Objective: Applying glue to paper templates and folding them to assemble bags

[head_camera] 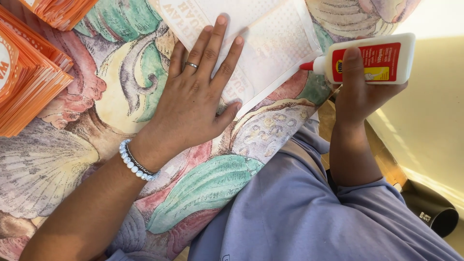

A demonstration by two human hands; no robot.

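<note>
Paper, plastic and printed cloth, mostly matt

The white sheet under the left hand looks like thin matt paper with a faint dotted print, and the orange stacks at the side are also paper, with many fine edges. The glue bottle in the right hand is smooth white plastic with a light shine, a glossy red and yellow label and a red plastic tip. The worktop is covered with a matt, slightly grainy shell-pattern cloth. The ring looks like polished metal; the bracelet has glossy pale beads. The lilac garment is soft matt fabric.
</note>
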